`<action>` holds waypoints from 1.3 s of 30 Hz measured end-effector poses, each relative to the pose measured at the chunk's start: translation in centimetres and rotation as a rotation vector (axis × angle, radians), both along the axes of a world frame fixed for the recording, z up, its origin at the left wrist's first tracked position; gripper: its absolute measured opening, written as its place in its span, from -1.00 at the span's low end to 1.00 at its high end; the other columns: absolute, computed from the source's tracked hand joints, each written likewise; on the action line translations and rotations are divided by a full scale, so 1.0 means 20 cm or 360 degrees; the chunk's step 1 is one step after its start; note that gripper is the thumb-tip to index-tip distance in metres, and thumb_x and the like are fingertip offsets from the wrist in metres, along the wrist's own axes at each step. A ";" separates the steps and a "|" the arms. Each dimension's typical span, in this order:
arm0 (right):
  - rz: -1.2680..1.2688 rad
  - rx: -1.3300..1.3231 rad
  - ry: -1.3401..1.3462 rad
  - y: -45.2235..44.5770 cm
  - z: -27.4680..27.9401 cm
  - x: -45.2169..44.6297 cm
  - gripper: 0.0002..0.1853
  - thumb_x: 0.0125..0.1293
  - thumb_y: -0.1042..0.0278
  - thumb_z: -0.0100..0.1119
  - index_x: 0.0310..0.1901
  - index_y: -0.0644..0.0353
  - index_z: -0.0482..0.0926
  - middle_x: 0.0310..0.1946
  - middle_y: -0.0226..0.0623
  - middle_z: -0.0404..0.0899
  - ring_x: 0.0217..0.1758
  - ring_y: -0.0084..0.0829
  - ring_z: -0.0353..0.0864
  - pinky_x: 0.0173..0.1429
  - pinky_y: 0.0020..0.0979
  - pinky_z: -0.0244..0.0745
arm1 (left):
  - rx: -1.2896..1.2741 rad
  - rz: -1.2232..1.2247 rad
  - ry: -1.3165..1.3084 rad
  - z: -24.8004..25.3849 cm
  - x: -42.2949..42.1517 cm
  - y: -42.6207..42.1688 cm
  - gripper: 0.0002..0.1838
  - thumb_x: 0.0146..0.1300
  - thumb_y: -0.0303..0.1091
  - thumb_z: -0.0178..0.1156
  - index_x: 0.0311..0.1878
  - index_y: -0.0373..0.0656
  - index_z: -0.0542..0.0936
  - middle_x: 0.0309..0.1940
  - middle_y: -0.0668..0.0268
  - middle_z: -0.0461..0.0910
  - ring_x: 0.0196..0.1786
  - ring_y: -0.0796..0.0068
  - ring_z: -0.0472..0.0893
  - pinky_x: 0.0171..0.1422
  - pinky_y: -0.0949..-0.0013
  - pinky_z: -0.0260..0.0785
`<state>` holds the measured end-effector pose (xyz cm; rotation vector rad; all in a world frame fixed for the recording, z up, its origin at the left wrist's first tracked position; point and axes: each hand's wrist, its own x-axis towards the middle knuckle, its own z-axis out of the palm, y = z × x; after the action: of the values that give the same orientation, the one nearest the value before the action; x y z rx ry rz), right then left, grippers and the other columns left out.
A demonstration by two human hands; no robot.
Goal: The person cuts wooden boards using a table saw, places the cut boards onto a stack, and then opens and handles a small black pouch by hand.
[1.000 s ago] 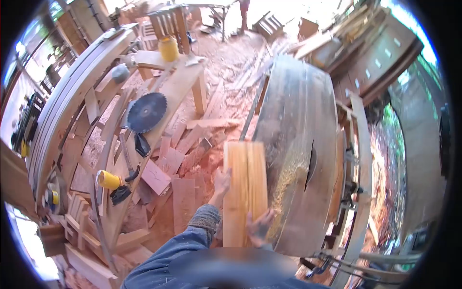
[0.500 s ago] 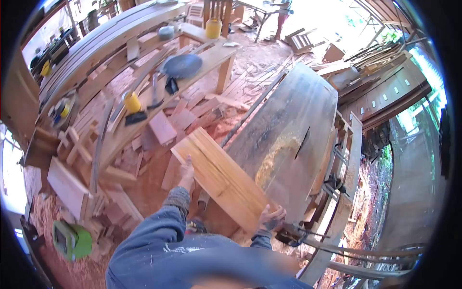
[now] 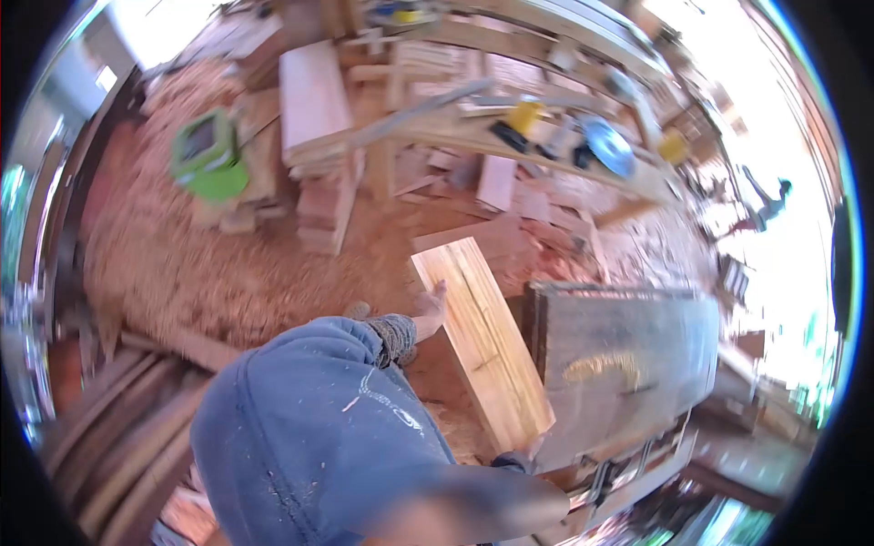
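A thick wooden board (image 3: 484, 341) with yellowish grain is held in front of my body, one end near each hand. My left hand (image 3: 431, 308) grips its far left edge, thumb over the top face. At the near end, my right hand (image 3: 530, 449) holds the corner; it is blurred and partly hidden by the sleeve and the board. Beside the board stands a grey flat worktable (image 3: 669, 346) with a patch of sawdust (image 3: 603, 368) on top.
A wooden bench (image 3: 437, 136) carries a yellow container (image 3: 525, 116) and a blue round disc (image 3: 608, 146). A green container (image 3: 211, 156) sits on the sawdust-covered ground near stacked boards (image 3: 314, 96). Curved timbers (image 3: 137, 446) lie at lower left. Another person (image 3: 772, 206) is far right.
My view and body have turned left, away from the grey worktable. The board has swung round with me, still in both hands, and sits steeper in view.
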<state>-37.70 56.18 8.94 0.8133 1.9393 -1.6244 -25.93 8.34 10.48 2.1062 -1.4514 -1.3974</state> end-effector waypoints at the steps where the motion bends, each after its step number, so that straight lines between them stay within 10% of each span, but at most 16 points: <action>1: 0.0034 -0.0030 -0.0002 -0.05 -0.02 0.04 -0.03 0.51 -0.56 -0.20 0.47 0.27 0.45 0.44 -0.08 0.51 0.39 -0.16 0.56 0.46 -0.18 0.42 | 0.0047 0.0129 -0.0102 -0.13 0.11 -0.04 -0.05 0.41 0.49 0.07 0.08 -0.47 0.70 -0.01 -0.24 0.73 0.14 -0.20 0.72 0.18 -0.06 0.57; 4: 0.0198 -0.0127 -0.0069 -0.22 -0.12 0.21 -0.02 0.50 -0.59 -0.21 0.48 0.25 0.44 0.45 -0.14 0.51 0.41 -0.17 0.54 0.50 -0.19 0.38 | 0.0190 0.0241 0.0202 -0.20 0.58 -0.12 0.00 0.41 0.52 0.03 0.18 -0.47 0.65 0.11 -0.27 0.69 0.19 -0.23 0.70 0.28 -0.07 0.52; 8: 0.0579 -0.0311 -0.0377 -0.61 -0.29 0.48 -0.01 0.49 -0.61 -0.24 0.50 0.21 0.43 0.47 -0.23 0.51 0.44 -0.18 0.51 0.56 -0.19 0.34 | 0.0139 0.0540 -0.1049 -0.40 1.12 -0.32 0.06 0.38 0.52 0.06 0.27 -0.56 0.55 0.27 -0.40 0.54 0.29 -0.32 0.62 0.37 -0.05 0.48; 11: 0.0826 -0.0220 -0.0575 -1.05 -0.37 0.70 0.03 0.47 -0.67 -0.31 0.52 0.18 0.40 0.47 -0.20 0.49 0.45 -0.13 0.50 0.55 -0.11 0.35 | 0.0522 0.0988 -0.0584 -0.40 1.72 -0.55 0.19 0.36 0.55 0.05 0.50 -0.56 0.18 0.31 -0.31 0.55 0.36 -0.33 0.56 0.52 -0.06 0.35; 14: 0.1193 0.0055 -0.0611 -1.62 -0.38 0.97 0.03 0.48 -0.67 -0.38 0.53 0.15 0.38 0.46 -0.18 0.50 0.44 -0.07 0.52 0.47 -0.04 0.47 | 0.0330 0.1280 -0.0285 -0.30 2.34 -0.65 0.14 0.39 0.51 0.06 0.44 -0.60 0.23 0.30 -0.32 0.56 0.39 -0.30 0.55 0.53 -0.08 0.34; 18: 0.1537 -0.0651 -0.0637 -2.50 -0.14 1.60 -0.01 0.48 -0.67 -0.41 0.51 0.06 0.40 0.40 -0.18 0.55 0.35 -0.01 0.59 0.40 0.04 0.56 | -0.0219 0.1419 -0.0401 -0.41 3.10 -0.76 -0.01 0.43 0.41 0.11 0.25 -0.61 0.45 0.25 -0.35 0.57 0.34 -0.22 0.60 0.43 -0.07 0.43; 25: 0.1772 -0.0046 -0.0812 -3.47 -0.73 2.23 -0.04 0.42 -0.65 -0.09 0.46 0.13 0.47 0.28 -0.08 0.61 0.23 -0.04 0.66 0.39 0.06 0.54 | 0.0221 0.2089 -0.0467 -0.06 4.07 -1.11 -0.06 0.53 0.38 -0.03 0.00 -0.63 0.66 -0.02 -0.34 0.72 0.08 -0.22 0.74 0.15 -0.05 0.58; 34: 0.2192 0.0346 -0.0619 -4.51 -0.90 3.24 -0.30 0.53 -0.36 -0.08 0.48 -0.08 0.49 0.42 -0.25 0.56 0.38 -0.11 0.59 0.45 0.02 0.50 | 0.0111 0.2450 -0.0533 -0.26 5.08 -1.70 -0.05 0.43 0.37 0.15 0.15 -0.64 0.42 0.03 -0.33 0.68 0.10 -0.24 0.72 0.18 -0.03 0.62; 36: 0.2571 0.0656 -0.0521 -4.69 -0.92 3.38 -0.34 0.53 -0.27 -0.07 0.50 -0.11 0.48 0.44 -0.28 0.55 0.42 -0.11 0.57 0.45 0.01 0.49 | 0.0175 0.2367 -0.0598 -0.23 5.18 -1.95 -0.06 0.47 0.38 0.07 0.09 -0.64 0.58 -0.01 -0.28 0.72 0.07 -0.21 0.74 0.17 -0.02 0.60; 39: 0.4259 0.1575 0.0264 -4.89 -0.79 3.57 -0.40 0.54 -0.14 -0.06 0.52 -0.16 0.46 0.48 -0.33 0.52 0.47 -0.11 0.53 0.45 -0.01 0.49 | 0.0188 0.2214 -0.0638 -0.19 5.30 -2.38 -0.04 0.50 0.39 0.03 0.12 -0.64 0.60 0.02 -0.27 0.72 0.08 -0.18 0.74 0.18 -0.01 0.59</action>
<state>33.61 -41.53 -6.85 -1.4065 1.4711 0.9043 79.99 -39.22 6.66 2.5618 0.2489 -0.4863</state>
